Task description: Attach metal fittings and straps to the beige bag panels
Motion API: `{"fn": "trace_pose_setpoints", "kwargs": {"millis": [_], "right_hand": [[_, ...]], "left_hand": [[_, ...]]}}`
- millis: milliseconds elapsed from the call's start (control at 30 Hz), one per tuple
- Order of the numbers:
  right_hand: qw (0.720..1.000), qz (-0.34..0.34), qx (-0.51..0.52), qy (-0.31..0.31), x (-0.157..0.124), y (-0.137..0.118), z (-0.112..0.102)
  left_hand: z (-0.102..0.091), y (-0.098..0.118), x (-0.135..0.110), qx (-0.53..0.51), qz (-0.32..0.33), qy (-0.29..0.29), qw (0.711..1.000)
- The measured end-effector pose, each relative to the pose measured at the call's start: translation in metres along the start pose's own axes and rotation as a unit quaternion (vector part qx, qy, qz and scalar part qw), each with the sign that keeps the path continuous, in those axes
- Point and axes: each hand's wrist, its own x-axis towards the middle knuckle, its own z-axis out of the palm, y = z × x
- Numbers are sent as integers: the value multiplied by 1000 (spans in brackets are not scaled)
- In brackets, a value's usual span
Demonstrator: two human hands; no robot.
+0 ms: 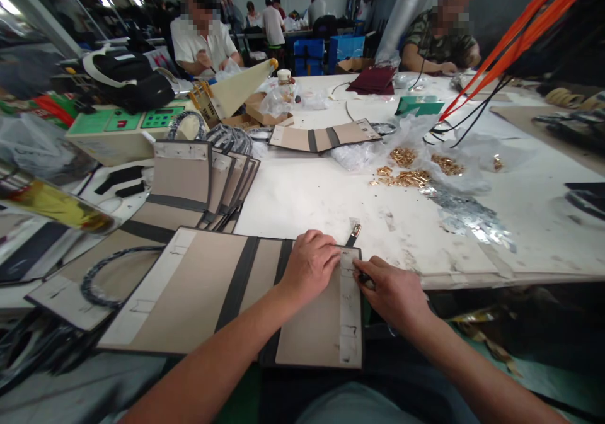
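A long beige panel (198, 285) with dark edging, dark bands and white strips at its ends lies before me, its near right part over the table's front edge. My left hand (312, 263) presses on it near the right end, fingers bent and close together, thumb hidden. Pinched at the panel's right edge, a small black piece (363, 277) sits in my right hand (394, 292); its exact shape is mostly hidden by the fingers. A short black tab with a gold metal fitting (356, 230) sticks out past the panel's far edge.
Similar panels (182, 175) are fanned out at left, beside a wrapped black handle (97, 279). Gold fittings (409, 178) and silver plates (472, 216) lie on the white table (293, 191). A green-topped machine (127, 131) stands behind; two people sit across.
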Motion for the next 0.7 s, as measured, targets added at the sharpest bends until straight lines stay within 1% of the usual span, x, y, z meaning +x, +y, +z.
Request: {"fn": "trace_pose_setpoints", "kwargs": {"millis": [100,200,400,533,700], "right_hand": [[1000,-10,1,1,0,1,1],[1000,-19,6,-6,-1,1,4],[999,-30,26,-32,-3,1,4],[998,-28,33,-55,2,-2,-3],[996,-28,28,-84,12,-6,-9]], "left_hand": [[4,6,-25,10,-1,-33,999],[8,11,-38,30,-29,-51,998],[7,14,-37,49,-39,-79,995],[9,10,-35,58,-28,-76,995],[18,2,-33,86,-14,-70,994]]}}
